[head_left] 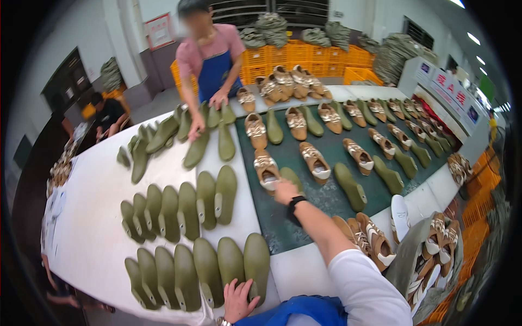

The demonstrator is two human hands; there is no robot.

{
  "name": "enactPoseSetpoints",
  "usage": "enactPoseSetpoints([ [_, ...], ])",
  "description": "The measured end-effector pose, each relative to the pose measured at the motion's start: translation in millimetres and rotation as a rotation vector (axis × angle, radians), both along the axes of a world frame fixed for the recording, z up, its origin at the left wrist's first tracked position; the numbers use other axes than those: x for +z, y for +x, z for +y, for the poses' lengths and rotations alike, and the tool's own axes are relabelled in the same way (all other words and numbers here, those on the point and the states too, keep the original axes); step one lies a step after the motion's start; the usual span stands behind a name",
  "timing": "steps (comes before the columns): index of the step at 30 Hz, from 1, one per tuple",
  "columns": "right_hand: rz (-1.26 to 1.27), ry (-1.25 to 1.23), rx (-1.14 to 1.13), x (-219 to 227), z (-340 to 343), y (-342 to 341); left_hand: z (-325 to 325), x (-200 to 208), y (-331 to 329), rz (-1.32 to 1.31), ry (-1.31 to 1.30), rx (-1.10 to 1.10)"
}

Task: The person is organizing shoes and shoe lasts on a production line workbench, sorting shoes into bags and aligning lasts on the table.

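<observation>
My right hand reaches over the dark green belt, its fingers closed at the heel of a tan and white sneaker. Beside that shoe lies an olive-green shoe last, partly hidden by the hand and wrist. My left hand rests with spread fingers on the heel ends of the rightmost lasts in the near row, close to the front edge of the white table. A second row of lasts stands just beyond.
Sneakers and lasts alternate along the belt. Across the table, a person in a blue apron handles lasts. More sneakers sit at my right, beside a stuffed grey-green sack. Orange crates line the back.
</observation>
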State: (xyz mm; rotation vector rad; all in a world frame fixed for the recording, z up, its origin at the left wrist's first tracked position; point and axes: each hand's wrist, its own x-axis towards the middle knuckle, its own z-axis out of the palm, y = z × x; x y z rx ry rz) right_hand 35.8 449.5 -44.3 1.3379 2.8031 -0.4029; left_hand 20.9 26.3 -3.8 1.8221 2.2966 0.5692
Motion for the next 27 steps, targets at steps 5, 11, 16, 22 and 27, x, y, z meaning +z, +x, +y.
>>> enactPoseSetpoints([
  [5,-0.123,-0.17,-0.06,-13,-24,97,-1,5,-1,0.021,0.033,0.031],
  [11,-0.087,-0.23,0.08,4,-72,121,5,0,-2,0.064,0.127,-0.045],
  [16,0.196,-0.605,0.357,-36,-182,130,12,3,5,0.118,0.153,-0.071],
  [22,0.405,-0.63,0.214,11,-288,241,2,-14,8,0.157,0.026,-0.032],
  [27,0.787,-0.002,-0.675,56,-322,403,-2,-21,1,0.374,0.063,-0.169],
])
